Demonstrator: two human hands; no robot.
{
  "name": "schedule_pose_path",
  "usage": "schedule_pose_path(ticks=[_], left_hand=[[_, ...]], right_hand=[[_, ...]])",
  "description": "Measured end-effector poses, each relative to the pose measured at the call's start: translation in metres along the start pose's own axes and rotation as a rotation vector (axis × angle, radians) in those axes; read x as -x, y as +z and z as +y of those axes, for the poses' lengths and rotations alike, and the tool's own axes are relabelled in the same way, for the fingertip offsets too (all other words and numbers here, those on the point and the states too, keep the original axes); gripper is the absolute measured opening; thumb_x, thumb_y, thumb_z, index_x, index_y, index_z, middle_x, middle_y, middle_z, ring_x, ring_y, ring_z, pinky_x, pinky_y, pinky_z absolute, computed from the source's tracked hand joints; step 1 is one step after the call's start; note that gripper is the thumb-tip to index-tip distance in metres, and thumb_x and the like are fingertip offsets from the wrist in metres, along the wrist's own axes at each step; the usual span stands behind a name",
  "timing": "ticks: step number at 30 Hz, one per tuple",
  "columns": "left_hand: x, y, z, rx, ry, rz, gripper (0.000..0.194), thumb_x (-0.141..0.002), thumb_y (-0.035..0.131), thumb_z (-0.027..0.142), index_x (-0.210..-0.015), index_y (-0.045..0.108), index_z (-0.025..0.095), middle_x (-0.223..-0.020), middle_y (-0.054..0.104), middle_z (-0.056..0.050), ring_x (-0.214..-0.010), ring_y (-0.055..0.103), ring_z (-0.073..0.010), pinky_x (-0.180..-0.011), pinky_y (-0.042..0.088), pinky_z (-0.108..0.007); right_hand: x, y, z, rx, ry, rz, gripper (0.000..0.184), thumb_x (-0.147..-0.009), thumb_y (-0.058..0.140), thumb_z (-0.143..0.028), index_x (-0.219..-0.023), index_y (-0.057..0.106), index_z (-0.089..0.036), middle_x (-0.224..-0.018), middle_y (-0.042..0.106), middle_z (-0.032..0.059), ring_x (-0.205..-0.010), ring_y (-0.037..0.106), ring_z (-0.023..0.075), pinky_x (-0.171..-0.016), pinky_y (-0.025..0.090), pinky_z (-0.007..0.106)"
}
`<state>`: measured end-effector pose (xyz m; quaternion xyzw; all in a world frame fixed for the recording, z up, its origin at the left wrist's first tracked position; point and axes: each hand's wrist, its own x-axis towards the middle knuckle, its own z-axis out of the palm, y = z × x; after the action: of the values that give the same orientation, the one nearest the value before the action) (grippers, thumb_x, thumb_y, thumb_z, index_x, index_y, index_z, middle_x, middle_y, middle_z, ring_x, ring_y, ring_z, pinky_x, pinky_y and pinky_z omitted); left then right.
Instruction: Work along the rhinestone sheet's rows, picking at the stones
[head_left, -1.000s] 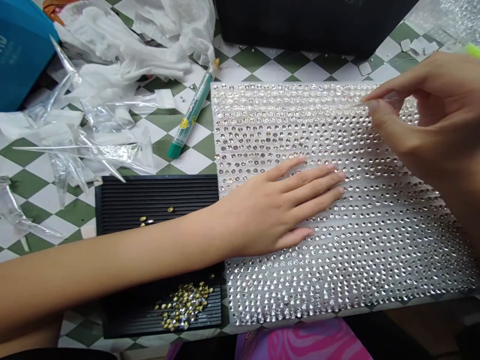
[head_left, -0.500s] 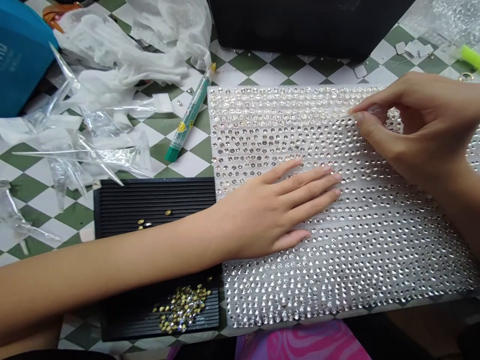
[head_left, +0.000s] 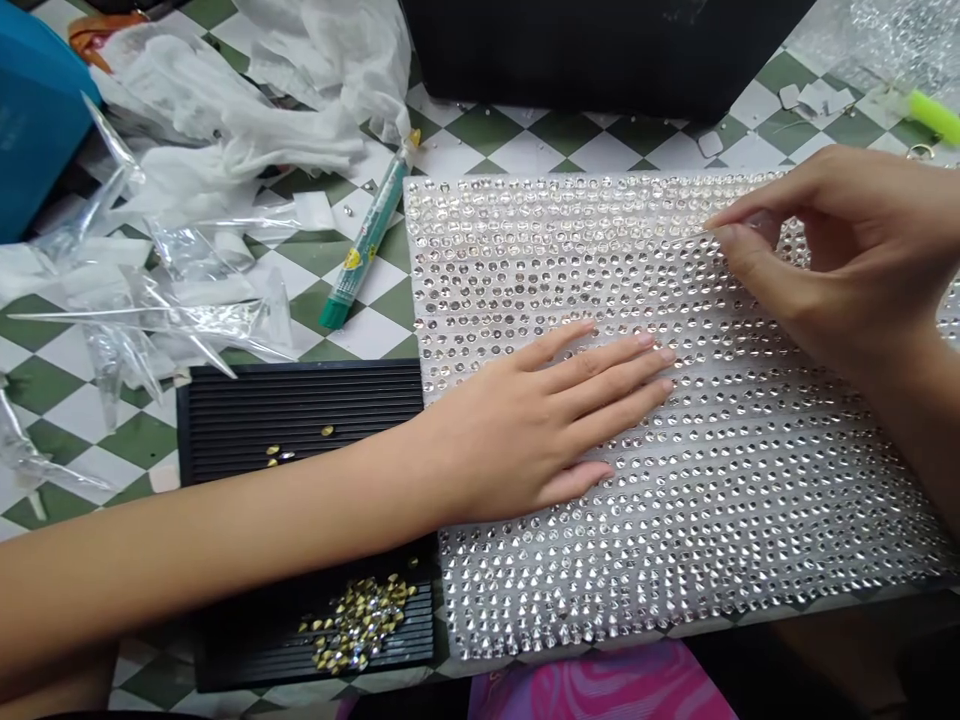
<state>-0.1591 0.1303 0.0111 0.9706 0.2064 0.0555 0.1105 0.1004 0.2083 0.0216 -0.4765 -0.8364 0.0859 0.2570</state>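
Note:
A white sheet covered in rows of clear rhinestones (head_left: pixel 750 480) lies on the checkered table. My left hand (head_left: pixel 540 420) rests flat on its middle, fingers stretched out and together, holding nothing. My right hand (head_left: pixel 832 250) hovers over the sheet's upper right part, thumb and forefinger pinched on a thin clear strip or pin that I cannot make out. A black ridged tray (head_left: pixel 300 400) sits under my left forearm, with a pile of gold-backed rhinestones (head_left: pixel 360 620) at its near end and a few loose ones further up.
A green glue pen (head_left: pixel 364 245) lies left of the sheet. Crumpled clear plastic bags (head_left: pixel 150 300) and white wrapping (head_left: pixel 247 110) clutter the left side. A blue box (head_left: pixel 37 110) stands far left, a black case (head_left: pixel 600 50) at the back. Pink fabric (head_left: pixel 600 685) shows below the table edge.
My right hand has come slightly down and toward me over the sheet while keeping its pinch. The view has shifted a little; my left hand stays flat in place.

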Motion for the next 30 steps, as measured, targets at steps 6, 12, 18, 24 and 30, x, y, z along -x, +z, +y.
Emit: schedule_pose_path(ticks=[6, 12, 18, 24, 30], left_hand=[[0.0, 0.0, 0.0, -0.008, 0.0, 0.001, 0.06, -0.112, 0.029, 0.043, -0.163, 0.038, 0.014, -0.171, 0.033, -0.006, -0.159, 0.031, -0.0217, -0.13, 0.028, -0.045], [0.001, 0.001, 0.0, 0.007, -0.001, 0.01, 0.059, -0.112, 0.03, 0.043, -0.163, 0.038, 0.013, -0.17, 0.034, -0.005, -0.159, 0.033, -0.0216, -0.13, 0.028, -0.045], [0.001, 0.0, 0.0, 0.006, -0.003, 0.022, 0.059, -0.113, 0.029, 0.043, -0.162, 0.038, 0.013, -0.17, 0.034, -0.005, -0.158, 0.034, -0.021, -0.13, 0.027, -0.045], [0.001, 0.001, 0.0, 0.003, -0.002, 0.024, 0.059, -0.112, 0.03, 0.043, -0.162, 0.038, 0.013, -0.17, 0.034, -0.005, -0.158, 0.034, -0.0212, -0.13, 0.027, -0.045], [0.002, 0.001, -0.001, 0.003, -0.002, 0.019, 0.058, -0.113, 0.026, 0.042, -0.162, 0.039, 0.014, -0.17, 0.035, -0.005, -0.158, 0.033, -0.0204, -0.13, 0.026, -0.044]], right_hand=[[0.0, -0.003, 0.004, 0.029, -0.005, -0.002, 0.009, -0.089, 0.068, -0.025, -0.082, 0.072, -0.022, -0.074, 0.072, 0.0043, -0.064, 0.061, 0.0137, -0.062, 0.048, 0.033], [0.002, -0.005, 0.015, 0.013, 0.02, 0.0, 0.012, -0.089, 0.068, -0.026, -0.087, 0.077, -0.018, -0.074, 0.072, 0.0083, -0.063, 0.061, 0.0152, -0.058, 0.045, 0.034], [0.004, -0.001, 0.004, -0.04, 0.0, 0.064, 0.007, -0.089, 0.07, -0.024, -0.083, 0.073, -0.021, -0.072, 0.07, 0.0041, -0.062, 0.059, 0.012, -0.056, 0.041, 0.033], [0.002, -0.004, 0.006, 0.021, 0.005, 0.059, 0.009, -0.089, 0.069, -0.025, -0.08, 0.071, -0.022, -0.072, 0.07, 0.0026, -0.063, 0.059, 0.0115, -0.06, 0.045, 0.032], [-0.002, -0.016, 0.021, 0.063, 0.066, -0.08, 0.012, -0.089, 0.068, -0.028, -0.08, 0.071, -0.02, -0.077, 0.073, 0.0075, -0.07, 0.068, 0.0154, -0.064, 0.052, 0.032]])
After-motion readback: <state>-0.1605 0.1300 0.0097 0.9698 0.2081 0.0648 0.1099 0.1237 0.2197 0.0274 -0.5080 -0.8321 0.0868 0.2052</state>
